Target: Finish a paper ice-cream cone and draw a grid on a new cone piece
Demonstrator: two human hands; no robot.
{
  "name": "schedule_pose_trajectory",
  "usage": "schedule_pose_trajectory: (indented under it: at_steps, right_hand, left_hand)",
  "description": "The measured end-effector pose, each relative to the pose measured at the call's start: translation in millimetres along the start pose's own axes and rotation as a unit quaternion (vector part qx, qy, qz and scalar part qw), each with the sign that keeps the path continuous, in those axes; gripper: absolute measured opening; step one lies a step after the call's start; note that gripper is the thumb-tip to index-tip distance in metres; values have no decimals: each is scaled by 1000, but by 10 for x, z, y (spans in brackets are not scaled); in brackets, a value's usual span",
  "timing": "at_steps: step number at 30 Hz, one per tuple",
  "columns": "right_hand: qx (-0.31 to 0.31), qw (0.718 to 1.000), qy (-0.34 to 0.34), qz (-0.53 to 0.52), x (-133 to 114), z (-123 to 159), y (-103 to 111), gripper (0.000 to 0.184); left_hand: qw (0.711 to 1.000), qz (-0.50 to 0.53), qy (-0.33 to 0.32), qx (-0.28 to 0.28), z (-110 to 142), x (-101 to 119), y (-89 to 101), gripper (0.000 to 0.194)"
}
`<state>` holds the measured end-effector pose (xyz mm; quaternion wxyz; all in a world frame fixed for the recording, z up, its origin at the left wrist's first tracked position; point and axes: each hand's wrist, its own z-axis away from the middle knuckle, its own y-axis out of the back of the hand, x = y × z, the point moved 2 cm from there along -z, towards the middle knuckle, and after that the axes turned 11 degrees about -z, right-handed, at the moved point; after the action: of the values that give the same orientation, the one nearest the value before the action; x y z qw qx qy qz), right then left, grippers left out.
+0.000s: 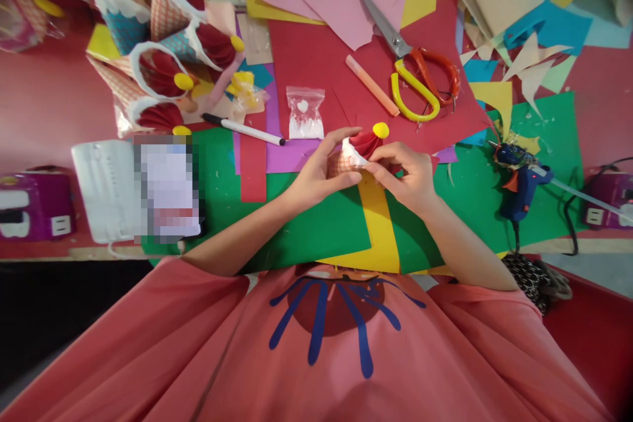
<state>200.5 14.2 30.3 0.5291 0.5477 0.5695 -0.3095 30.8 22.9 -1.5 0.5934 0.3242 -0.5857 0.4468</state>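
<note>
In front of my chest, both hands hold a small craft cone [341, 161] with an orange checked wrap, a white wavy rim, a pleated red top and a yellow tip. My left hand [324, 175] wraps round the checked side, thumb below and fingers behind. At the cone's right, my right hand [405, 178] pinches the white rim with thumb and forefinger. Whether anything small lies in that pinch is hidden. Just behind the left hand is a clear zip bag [305, 113] of white pieces. A white marker [253, 131] lies to its left.
Scissors [403, 56] and an orange stick [372, 86] rest on red paper behind my hands. A blue glue gun [524, 191] stands at right. Similar finished-looking cones [161, 69] crowd the back left; a phone [171, 188] lies left. Green sheets [297, 231] cover the front.
</note>
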Motion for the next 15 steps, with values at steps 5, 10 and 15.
schedule_pose_trajectory:
  at_steps: [5,10,15]
  right_hand:
    - [29,999,-1,-15,8,45,26,28]
    - [48,994,72,64,22,67,77,29]
    - [-27,978,149,143,25,38,41,37]
  left_hand:
    - [995,73,74,0,-3,13,-25,64]
    - [978,161,130,-2,-14,-20,6,52]
    - [971,198,132,-14,-14,15,-37,50]
